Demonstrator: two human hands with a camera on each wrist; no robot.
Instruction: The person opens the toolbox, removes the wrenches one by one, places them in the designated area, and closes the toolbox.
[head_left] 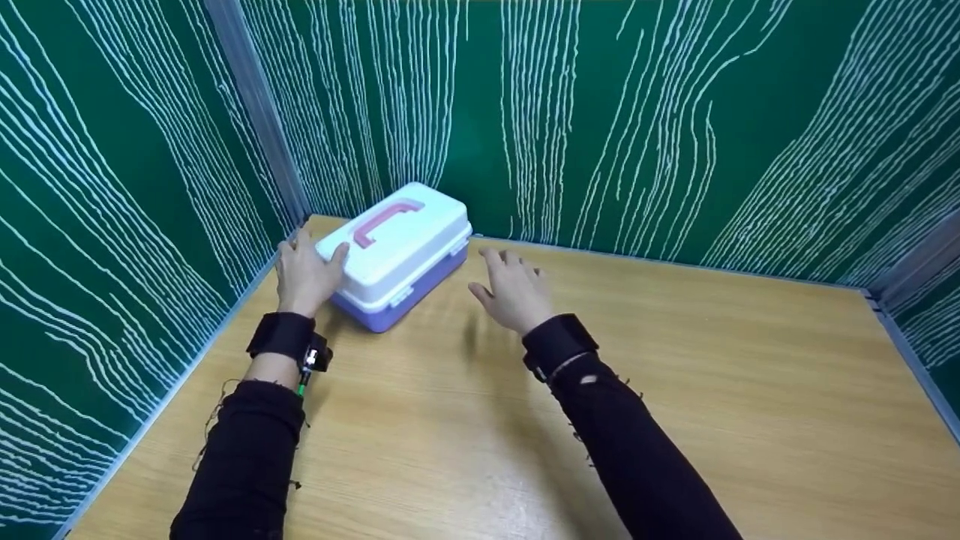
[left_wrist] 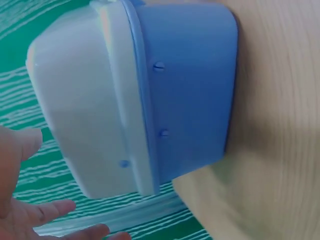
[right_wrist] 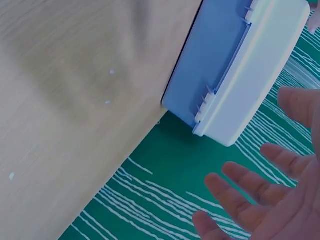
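A storage box (head_left: 405,247) with a white lid, a pink handle (head_left: 386,220) and a blue-purple base stands closed near the back left corner of the table. My left hand (head_left: 306,274) is at its left end, thumb and fingers spread around the lid's near left corner. In the left wrist view those fingers (left_wrist: 47,212) show apart from the white lid (left_wrist: 80,95). My right hand (head_left: 514,291) hovers off the box's right side, fingers spread, holding nothing. The right wrist view shows two latches on the box's long side (right_wrist: 220,70), facing that hand.
Green walls (head_left: 480,112) with white wavy lines rise behind and on both sides of the wooden table (head_left: 675,390). A grey post (head_left: 255,105) marks the back left corner, close to the box. Black bands (head_left: 559,345) with cameras sit on both wrists.
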